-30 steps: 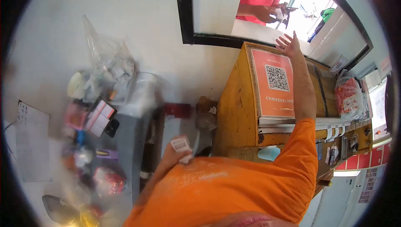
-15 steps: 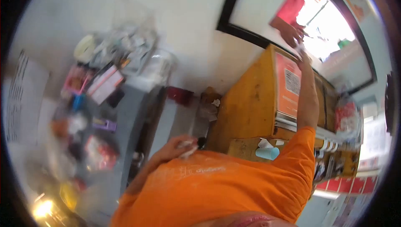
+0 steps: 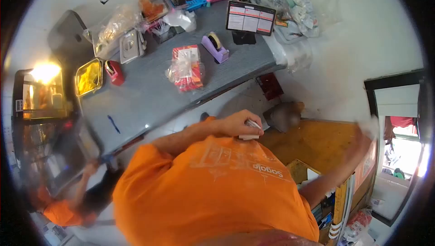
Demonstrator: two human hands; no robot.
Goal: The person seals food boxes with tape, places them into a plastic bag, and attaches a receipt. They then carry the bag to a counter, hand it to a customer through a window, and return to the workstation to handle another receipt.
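Note:
My left hand (image 3: 242,124) is held in front of my chest, fingers wrapped round a small flat white item (image 3: 250,136) that looks like folded paper. Off to the right, my right arm stretches out over the wooden counter (image 3: 312,133) towards the window opening (image 3: 401,142). My right hand (image 3: 366,133) is smeared by motion beside the window frame, with a whitish patch at its fingers; I cannot tell what it is.
On the grey table (image 3: 149,105) are a tablet (image 3: 250,18), a purple tape dispenser (image 3: 215,47), a red-and-white packet (image 3: 186,68), a yellow-filled tray (image 3: 89,77) and a blue pen (image 3: 113,124). A person in orange (image 3: 63,212) is at lower left.
The view has swung left towards the table. My right hand was through the window, meeting the hands of a person in pink; now it is back by the frame. My left hand keeps its item.

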